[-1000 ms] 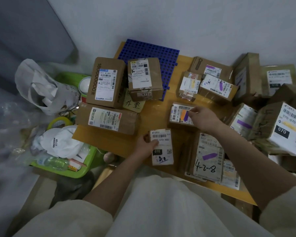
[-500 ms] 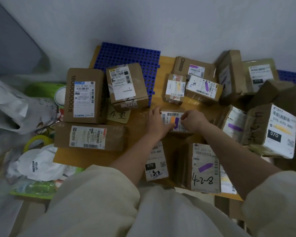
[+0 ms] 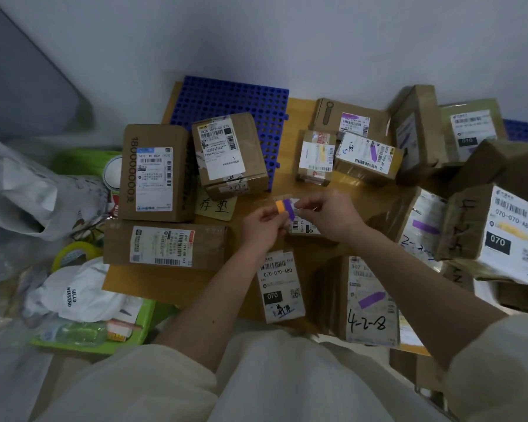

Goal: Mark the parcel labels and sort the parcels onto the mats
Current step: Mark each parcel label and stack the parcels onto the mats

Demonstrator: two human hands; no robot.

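Both our hands hold the small parcel (image 3: 299, 219) at the middle of the wooden board (image 3: 177, 284). Left hand (image 3: 264, 225) pinches its near-left edge, right hand (image 3: 329, 216) its right side, probably to check the orange and purple marks.

Wooden table (image 3: 299, 117) strewn with labelled parcels (image 3: 177, 245), blue mat (image 3: 235, 99).

One head-worn wide-angle view looks steeply down and forward from close above the wooden counter (image 3: 293, 184), toward the wall behind it; the wearer's sleeves fill the frame's near edge below the counter
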